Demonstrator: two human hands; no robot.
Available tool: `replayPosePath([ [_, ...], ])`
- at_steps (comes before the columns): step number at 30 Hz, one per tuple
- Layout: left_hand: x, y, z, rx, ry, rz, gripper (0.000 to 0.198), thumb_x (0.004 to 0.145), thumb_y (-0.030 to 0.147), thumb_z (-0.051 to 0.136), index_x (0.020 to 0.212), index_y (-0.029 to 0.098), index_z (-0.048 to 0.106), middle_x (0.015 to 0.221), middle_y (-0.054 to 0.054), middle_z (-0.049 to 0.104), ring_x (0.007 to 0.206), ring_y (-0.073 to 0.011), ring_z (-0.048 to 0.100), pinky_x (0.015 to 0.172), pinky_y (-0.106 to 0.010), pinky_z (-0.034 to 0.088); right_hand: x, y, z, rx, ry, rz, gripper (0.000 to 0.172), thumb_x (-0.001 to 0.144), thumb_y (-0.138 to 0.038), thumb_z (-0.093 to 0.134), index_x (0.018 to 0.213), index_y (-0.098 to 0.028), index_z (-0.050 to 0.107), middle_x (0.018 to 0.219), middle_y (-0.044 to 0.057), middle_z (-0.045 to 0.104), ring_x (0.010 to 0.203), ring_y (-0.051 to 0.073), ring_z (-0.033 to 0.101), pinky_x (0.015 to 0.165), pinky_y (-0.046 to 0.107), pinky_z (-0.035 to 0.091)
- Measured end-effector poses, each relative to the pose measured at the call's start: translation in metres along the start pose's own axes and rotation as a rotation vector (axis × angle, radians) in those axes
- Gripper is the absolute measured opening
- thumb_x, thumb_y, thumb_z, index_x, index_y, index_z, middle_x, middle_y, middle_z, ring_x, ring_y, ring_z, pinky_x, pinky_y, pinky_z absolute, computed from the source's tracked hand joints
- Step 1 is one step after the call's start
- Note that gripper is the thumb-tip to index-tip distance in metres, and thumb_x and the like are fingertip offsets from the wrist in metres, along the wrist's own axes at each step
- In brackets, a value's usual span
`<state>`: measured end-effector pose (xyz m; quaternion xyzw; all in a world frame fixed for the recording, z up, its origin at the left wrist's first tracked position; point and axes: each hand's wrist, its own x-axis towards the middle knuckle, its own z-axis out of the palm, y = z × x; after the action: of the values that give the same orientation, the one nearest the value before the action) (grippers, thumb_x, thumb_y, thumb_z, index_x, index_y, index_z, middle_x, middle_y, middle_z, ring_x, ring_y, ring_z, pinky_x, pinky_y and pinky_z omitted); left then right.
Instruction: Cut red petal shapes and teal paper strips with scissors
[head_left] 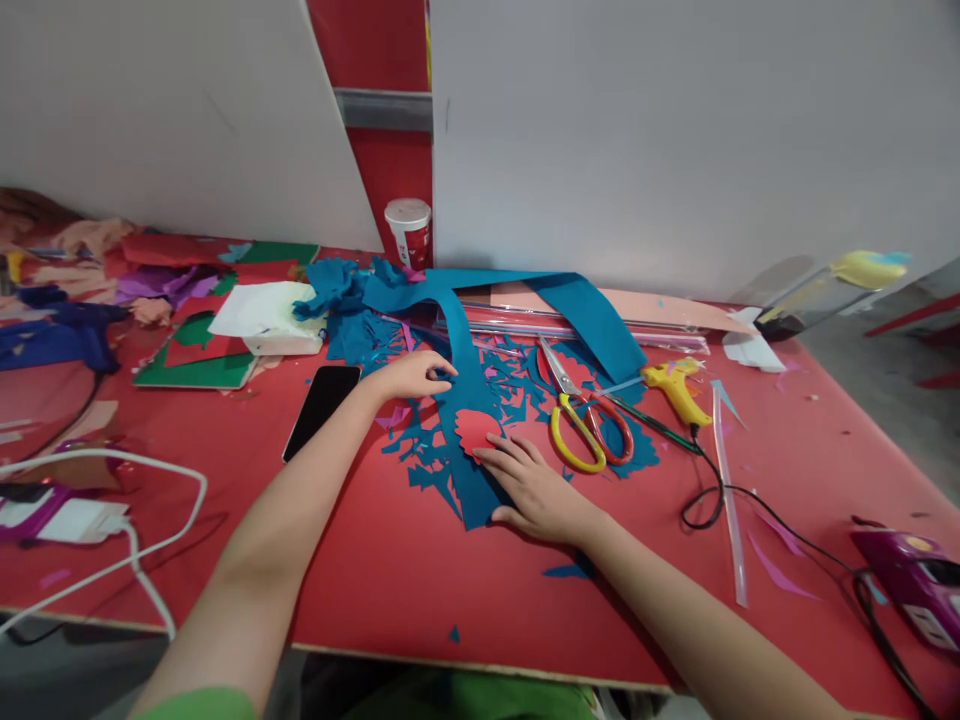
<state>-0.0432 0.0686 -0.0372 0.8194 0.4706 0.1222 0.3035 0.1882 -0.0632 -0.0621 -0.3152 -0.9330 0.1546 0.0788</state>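
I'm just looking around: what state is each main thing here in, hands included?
Left hand: fingers curled, at the teal strip; grip unclear.
Right hand: fingers spread, fingertips on the red cutout.
Red cutout: flat on the teal strip, scalloped edge.
Teal strip: unrolled, bent over behind.
Scissors: lying down, unheld.
Phone: flat, screen dark.
Yellow glue gun: lying down, unheld.
Cup: upright, lidded.

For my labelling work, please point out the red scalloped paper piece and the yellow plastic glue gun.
Red scalloped paper piece (474,429), head view: its uncovered middle.
Yellow plastic glue gun (682,393), head view: upper part of its handle.
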Motion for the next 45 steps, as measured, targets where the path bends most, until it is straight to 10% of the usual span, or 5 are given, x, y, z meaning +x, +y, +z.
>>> replayPosePath([
  [9, -0.018, 0.01, 0.014, 0.137, -0.001, -0.033, 0.044, 0.07, 0.036, 0.051, 0.107, 0.013, 0.057, 0.106, -0.013, 0.057, 0.091, -0.0235, 0.056, 0.08, -0.033, 0.043, -0.001, 0.003, 0.005, -0.032, 0.028, -0.031, 0.068, 0.08, -0.056, 0.033, 0.128, -0.008, 0.037, 0.131, 0.014, 0.042, 0.123, 0.029, 0.028, 0.101, 0.046, 0.024],
  [22, -0.027, 0.017, 0.033, -0.026, 0.291, 0.002, 0.067, 0.074, 0.03, 0.05, 0.132, 0.012, 0.023, 0.14, -0.015, 0.022, 0.131, -0.0239, 0.013, 0.104, -0.04, 0.019, -0.005, 0.001, 0.006, -0.011, 0.034, -0.08, 0.066, 0.08, -0.058, 0.031, 0.123, -0.01, 0.044, 0.124, 0.013, 0.049, 0.113, 0.027, 0.039, 0.099, 0.046, 0.024],
  [31, -0.034, 0.023, 0.048, -0.159, 0.186, 0.029, 0.034, 0.073, 0.028, 0.05, 0.105, 0.018, 0.057, 0.108, -0.007, 0.06, 0.099, -0.0214, 0.054, 0.087, -0.036, 0.043, -0.004, 0.0, 0.002, -0.026, 0.024, -0.076, 0.061, 0.08, -0.054, 0.037, 0.121, -0.01, 0.045, 0.123, 0.014, 0.05, 0.112, 0.026, 0.04, 0.099, 0.044, 0.025],
  [45, -0.041, 0.033, 0.063, -0.297, 0.368, 0.029, 0.05, 0.074, 0.022, 0.048, 0.124, 0.021, 0.037, 0.116, -0.01, 0.045, 0.097, -0.02, 0.051, 0.079, -0.035, 0.048, -0.008, 0.001, 0.005, -0.136, 0.162, 0.034, 0.055, 0.083, -0.05, 0.037, 0.122, -0.012, 0.047, 0.128, 0.01, 0.047, 0.117, 0.031, 0.033, 0.098, 0.05, 0.024],
])
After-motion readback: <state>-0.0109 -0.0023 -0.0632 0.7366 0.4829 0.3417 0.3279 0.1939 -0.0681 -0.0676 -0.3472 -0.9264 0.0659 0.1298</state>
